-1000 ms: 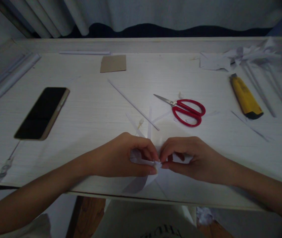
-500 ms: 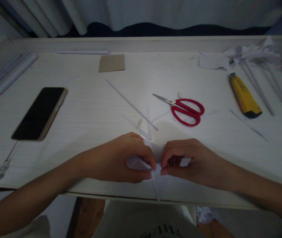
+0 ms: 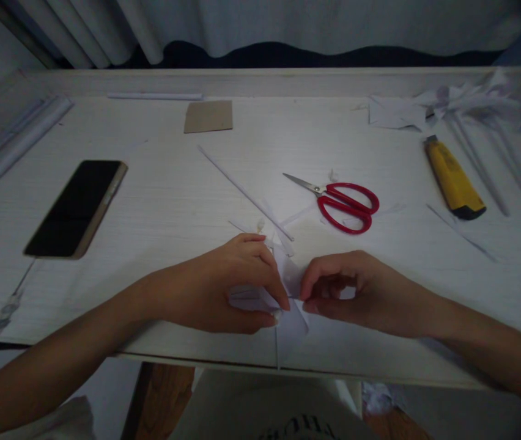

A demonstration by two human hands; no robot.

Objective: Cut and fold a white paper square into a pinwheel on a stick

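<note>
Folded white paper (image 3: pixel 295 321) with pointed, petal-like flaps lies between my hands near the table's front edge. My left hand (image 3: pixel 237 284) pinches it between thumb and index finger, a small whitish bit showing at the fingertips. From the other side, my right hand (image 3: pixel 356 290) has thumb and index finger closed at the edge of the same paper. Its other fingers are curled in. Part of the paper is hidden behind my left hand. Just beyond it are paper scraps and a thin white paper stick (image 3: pixel 246 194).
Red-handled scissors (image 3: pixel 347 205) lie beyond my right hand, a yellow box cutter (image 3: pixel 454 177) farther right. A phone (image 3: pixel 77 208) rests at left. Farther back are a cardboard piece (image 3: pixel 208 117), rolled paper (image 3: pixel 31 137) and crumpled white paper (image 3: pixel 480 101).
The paper has turned between my fingers, so a flap now points toward the lower right. My right hand has shifted slightly up and away from my left hand.
</note>
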